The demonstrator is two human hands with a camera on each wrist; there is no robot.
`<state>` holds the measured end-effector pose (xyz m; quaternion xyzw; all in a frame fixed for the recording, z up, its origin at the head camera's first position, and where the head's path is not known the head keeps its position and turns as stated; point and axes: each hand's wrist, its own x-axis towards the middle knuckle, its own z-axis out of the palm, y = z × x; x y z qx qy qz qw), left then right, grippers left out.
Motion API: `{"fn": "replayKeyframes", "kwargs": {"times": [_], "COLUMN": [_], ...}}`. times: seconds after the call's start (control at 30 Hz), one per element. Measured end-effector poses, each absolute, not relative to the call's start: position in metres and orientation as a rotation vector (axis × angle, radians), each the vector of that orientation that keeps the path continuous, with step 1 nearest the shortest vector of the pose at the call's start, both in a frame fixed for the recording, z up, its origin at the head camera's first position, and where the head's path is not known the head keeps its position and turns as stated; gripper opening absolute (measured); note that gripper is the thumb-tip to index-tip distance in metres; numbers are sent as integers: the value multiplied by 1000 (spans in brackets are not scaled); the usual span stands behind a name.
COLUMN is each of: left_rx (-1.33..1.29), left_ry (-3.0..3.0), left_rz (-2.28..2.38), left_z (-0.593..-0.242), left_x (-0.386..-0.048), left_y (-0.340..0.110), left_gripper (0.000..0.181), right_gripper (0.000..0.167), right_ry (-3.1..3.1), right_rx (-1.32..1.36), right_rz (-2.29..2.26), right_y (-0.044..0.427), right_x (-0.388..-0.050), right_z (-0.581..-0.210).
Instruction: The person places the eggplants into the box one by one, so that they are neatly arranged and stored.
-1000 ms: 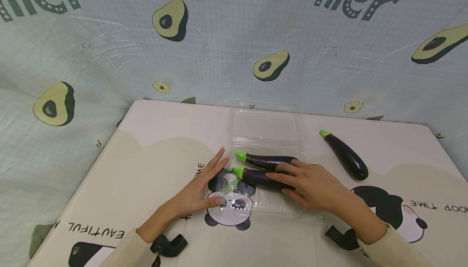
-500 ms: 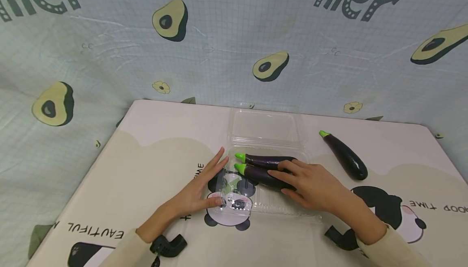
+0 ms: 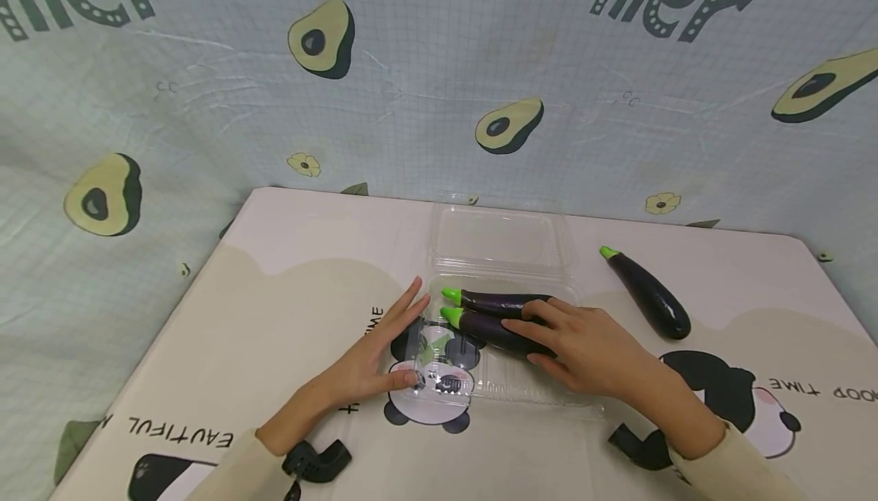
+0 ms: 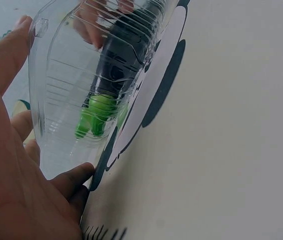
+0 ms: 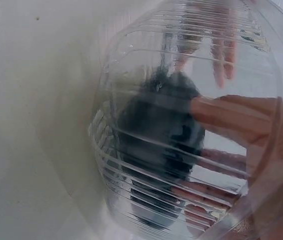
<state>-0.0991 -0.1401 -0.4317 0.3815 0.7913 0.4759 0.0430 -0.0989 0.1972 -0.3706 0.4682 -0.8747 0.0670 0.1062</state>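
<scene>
A clear plastic clamshell box (image 3: 507, 388) lies on the table with its lid (image 3: 504, 238) folded back towards the wall. Two dark eggplants with green stems lie side by side in it, stems to the left: a far eggplant (image 3: 494, 302) and a near eggplant (image 3: 490, 329). My right hand (image 3: 583, 345) holds the near eggplant by its thick end, thumb on the near side; the right wrist view shows this eggplant (image 5: 156, 130) through the box wall. My left hand (image 3: 360, 364) rests against the box's left side, fingers spread and fairly straight.
A third eggplant (image 3: 648, 295) lies on the table to the right of the box. Behind the table hangs a cloth wall (image 3: 411, 120) printed with avocados. The tablecloth (image 3: 315, 295) bears panda prints and lettering.
The near eggplant's stem end has swung slightly away from me and rightward, closer to the far eggplant. My left hand has stayed in place, and my right hand has barely moved.
</scene>
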Motion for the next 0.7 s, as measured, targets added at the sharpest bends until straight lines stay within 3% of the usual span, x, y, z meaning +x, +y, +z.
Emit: {"fn": "replayKeyframes", "kwargs": {"times": [0.27, 0.47, 0.7], "left_rx": [1179, 1182, 1183], "left_ry": [2422, 2422, 2416], "left_rz": [1453, 1456, 1459], "left_z": [-432, -431, -431], "left_x": [-100, -100, -99], "left_y": [-140, -141, -140], "left_gripper": [86, 86, 86], "right_gripper": [51, 41, 45], "right_ry": [-2512, -2482, -2482], "right_rx": [1371, 1328, 1237], "right_rz": [234, 258, 280], "right_y": [200, 205, 216], "right_x": [-100, -99, -98], "right_z": [-367, -362, -355]}}
